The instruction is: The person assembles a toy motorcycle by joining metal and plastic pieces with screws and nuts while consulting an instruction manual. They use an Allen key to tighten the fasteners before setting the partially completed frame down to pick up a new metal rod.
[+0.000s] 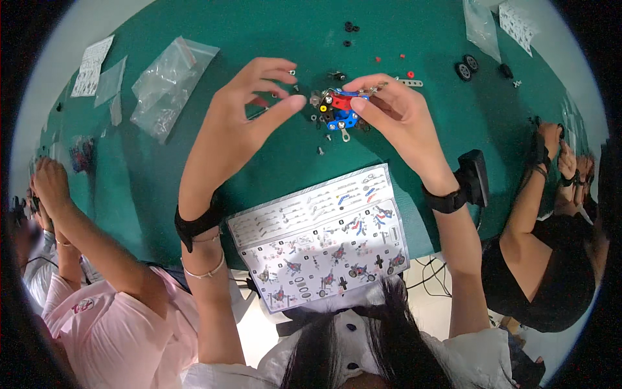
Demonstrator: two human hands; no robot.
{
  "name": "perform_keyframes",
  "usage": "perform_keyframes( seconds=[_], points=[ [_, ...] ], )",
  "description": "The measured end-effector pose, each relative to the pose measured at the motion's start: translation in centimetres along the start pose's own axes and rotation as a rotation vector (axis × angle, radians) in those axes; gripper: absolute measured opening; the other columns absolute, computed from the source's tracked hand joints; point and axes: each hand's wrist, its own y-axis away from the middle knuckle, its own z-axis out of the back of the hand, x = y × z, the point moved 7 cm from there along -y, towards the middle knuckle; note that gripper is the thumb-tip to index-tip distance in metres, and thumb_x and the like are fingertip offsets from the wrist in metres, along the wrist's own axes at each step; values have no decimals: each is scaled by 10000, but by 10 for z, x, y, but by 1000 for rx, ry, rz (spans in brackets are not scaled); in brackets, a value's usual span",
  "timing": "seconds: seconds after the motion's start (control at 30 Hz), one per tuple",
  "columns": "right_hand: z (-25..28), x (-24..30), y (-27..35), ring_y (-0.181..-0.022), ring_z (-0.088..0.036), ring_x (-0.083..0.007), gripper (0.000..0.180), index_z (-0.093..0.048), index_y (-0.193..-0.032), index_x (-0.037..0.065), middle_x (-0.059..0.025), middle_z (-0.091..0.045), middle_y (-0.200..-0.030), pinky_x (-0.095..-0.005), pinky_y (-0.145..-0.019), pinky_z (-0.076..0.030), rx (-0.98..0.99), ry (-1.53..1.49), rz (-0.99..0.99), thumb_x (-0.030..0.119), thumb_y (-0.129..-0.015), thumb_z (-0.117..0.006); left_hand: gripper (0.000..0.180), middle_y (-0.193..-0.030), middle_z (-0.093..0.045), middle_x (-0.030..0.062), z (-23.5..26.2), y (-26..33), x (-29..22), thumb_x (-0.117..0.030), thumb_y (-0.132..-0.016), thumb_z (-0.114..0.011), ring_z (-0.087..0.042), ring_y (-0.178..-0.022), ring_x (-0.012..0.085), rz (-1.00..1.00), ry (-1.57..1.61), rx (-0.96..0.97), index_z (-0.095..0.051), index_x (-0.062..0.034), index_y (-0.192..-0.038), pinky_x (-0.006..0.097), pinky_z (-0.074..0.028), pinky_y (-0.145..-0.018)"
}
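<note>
My right hand (pixel 396 115) holds a small red and blue construction-kit model (pixel 342 107) above the green table (pixel 440 129). A silver strip sticks out under the model. My left hand (pixel 249 107) is raised just left of it, thumb and forefinger pinched close with the other fingers spread; whether a tiny part sits between them I cannot tell. Small screws and nuts (pixel 320 150) lie on the table under both hands.
A printed instruction sheet (pixel 321 236) lies at the near table edge. Clear plastic bags (pixel 170 84) lie far left, another bag (pixel 481 26) far right. Black wheels (pixel 466 67), red bits and a silver strip (pixel 410 82) are scattered beyond. Other people sit at both sides.
</note>
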Motion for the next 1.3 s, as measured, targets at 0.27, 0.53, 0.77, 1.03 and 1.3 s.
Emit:
perform_keyframes(
  seconds=[0.27,0.53,0.77,1.03,1.3],
  points=[
    [-12,9,5,-822,-608,-66,206,-622,-1054,24,-34,-665,-918,-212,-747,-475,21,112,111,131,-880,-646,202,-941,-650,49,-21,4,11,-111,-867,-653,-610,-904,99,112,236,196,-606,26,-1007,210,-448,-825],
    [-14,9,6,-848,-588,-48,240,-624,-1088,36,-8,-654,-920,-194,-762,-467,29,65,111,160,-885,-653,184,-933,-646,45,-20,6,15,-81,-855,-654,-608,-919,98,79,368,219,-602,21,-999,210,-447,-828],
    [-14,8,3,-864,-578,-47,239,-620,-1092,34,-4,-642,-925,-193,-766,-465,53,96,108,156,-889,-649,183,-944,-614,59,-19,4,19,-69,-854,-643,-609,-896,119,97,405,241,-582,16,-1005,227,-462,-834],
    [-22,2,6,-883,-581,-76,364,-569,-1166,50,-25,-636,-1016,-209,-782,-458,113,81,196,132,-838,-704,101,-886,-578,50,-20,8,12,-28,-886,-611,-585,-812,107,180,449,228,-533,-6,-947,219,-481,-734],
    [-18,3,3,-976,-567,-103,342,-536,-1187,21,-60,-612,-1078,-240,-871,-452,124,68,92,86,-874,-656,124,-853,-562,46,-18,5,16,6,-869,-624,-580,-802,96,114,644,140,-500,5,-880,216,-486,-726]
  ],
)
